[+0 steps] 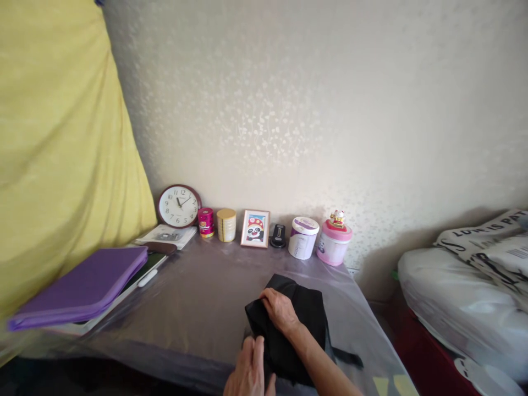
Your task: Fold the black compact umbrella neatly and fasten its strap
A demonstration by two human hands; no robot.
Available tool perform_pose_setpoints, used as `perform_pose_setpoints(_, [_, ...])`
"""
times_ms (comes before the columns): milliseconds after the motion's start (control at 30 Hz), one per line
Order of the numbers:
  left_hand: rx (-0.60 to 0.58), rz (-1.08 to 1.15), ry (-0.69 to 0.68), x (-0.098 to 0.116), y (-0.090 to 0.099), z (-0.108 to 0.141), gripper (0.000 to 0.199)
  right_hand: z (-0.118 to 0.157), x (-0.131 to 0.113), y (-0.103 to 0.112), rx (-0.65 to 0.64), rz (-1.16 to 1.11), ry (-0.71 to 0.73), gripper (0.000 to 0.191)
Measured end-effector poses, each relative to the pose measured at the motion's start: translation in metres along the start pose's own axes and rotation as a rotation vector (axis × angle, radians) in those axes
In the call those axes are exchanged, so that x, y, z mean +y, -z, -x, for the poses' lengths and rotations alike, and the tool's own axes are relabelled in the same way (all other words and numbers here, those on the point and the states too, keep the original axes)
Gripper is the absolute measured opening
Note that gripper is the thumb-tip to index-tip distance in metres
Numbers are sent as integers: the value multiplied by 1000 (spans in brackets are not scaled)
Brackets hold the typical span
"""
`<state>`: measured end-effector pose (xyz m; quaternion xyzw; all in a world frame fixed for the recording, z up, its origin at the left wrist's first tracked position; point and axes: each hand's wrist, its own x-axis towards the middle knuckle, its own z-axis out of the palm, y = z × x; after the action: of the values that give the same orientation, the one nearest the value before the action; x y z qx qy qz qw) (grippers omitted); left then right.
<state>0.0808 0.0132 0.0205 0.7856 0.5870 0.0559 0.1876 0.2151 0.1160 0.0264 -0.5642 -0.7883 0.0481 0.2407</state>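
Observation:
A black cloth item (307, 313), perhaps a bag, lies bunched on the covered table near its front edge, with a dark strap (347, 357) trailing to the right. My right hand (280, 311) rests over its upper left part, fingers curled and gripping the fabric near a raised corner. Lower down, at the left side of the cloth, is my left hand (249, 368), its fingers extended close together and its thumb somewhat apart, touching or close beside the fabric. The cloth hides part of what lies between the two hands.
Along the wall stand a clock (180, 205), a pink can (205, 223), a yellow-lidded jar (226, 225), a panda picture frame (255, 229) and two tubs (303, 238). A purple folder (86, 283) lies left. Beyond the table's right edge is bedding (457, 297).

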Motion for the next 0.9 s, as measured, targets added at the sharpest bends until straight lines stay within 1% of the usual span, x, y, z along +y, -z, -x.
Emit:
perform_pose_setpoints(67, [26,-47,-115,1,4,-1,65,1,1,-2,18,-23,-14,18])
perform_pose_setpoints(133, [20,-73,-163,4,7,-3,76,1,2,-3,31,-41,-14,18])
perform_pose_setpoints(200, [-12,-50,-137,7,7,-7,84,0,4,-4,41,-55,2,19])
perform_pose_setpoints(300, [-85,7,-90,10,2,-11,84,1,4,0,61,-82,27,22])
perform_pose_setpoints(367, [-104,15,-77,11,-1,-12,84,6,0,5,52,-105,74,23])
perform_pose_setpoints(433, [-115,5,-75,13,-3,-13,82,14,-6,11,5,-116,162,26])
perform_pose_setpoints(500, [-129,-13,-76,14,-3,-13,80,25,-11,16,-71,-99,254,32])
perform_pose_setpoints(567, [-150,-28,-74,15,-2,-15,81,32,-13,19,-144,-62,304,39])
perform_pose_setpoints(633, [-170,-27,-69,17,-2,-17,85,34,-8,20,-189,-22,315,42])
perform_pose_setpoints(700, [-196,-26,-35,19,-4,-21,89,28,1,21,-199,15,298,41])
perform_pose_setpoints(800, [-214,-21,45,22,-9,-26,92,11,20,22,-175,78,250,40])
perform_pose_setpoints(900, [-197,-15,85,24,-14,-28,92,-8,38,24,-152,149,198,41])
